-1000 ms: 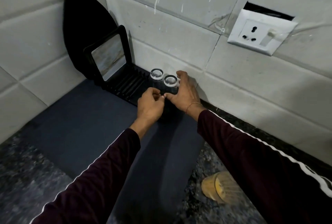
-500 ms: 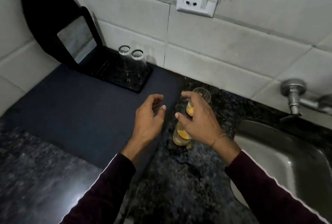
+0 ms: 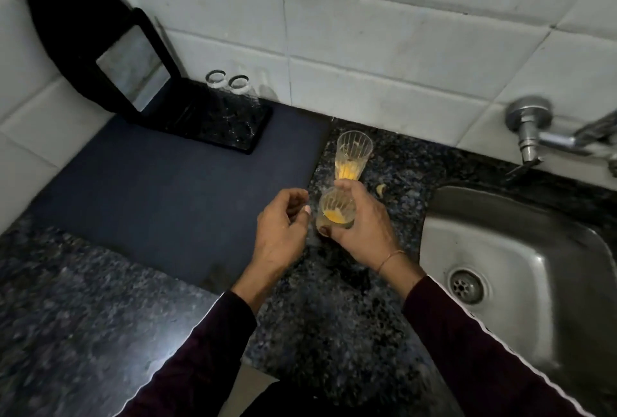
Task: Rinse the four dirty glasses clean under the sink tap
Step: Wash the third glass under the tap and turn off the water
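Our right hand (image 3: 359,226) grips the near dirty glass (image 3: 335,213) left of the sink (image 3: 521,249); left hand (image 3: 280,233) loosely curled, empty. Probably slippery, fragile: hold mid-wall.

Two dirty glasses (image 3: 353,156) (image 3: 335,213); two clean glasses (image 3: 217,82) (image 3: 239,86); two hands (image 3: 280,233) (image 3: 360,226); one tap (image 3: 531,136).
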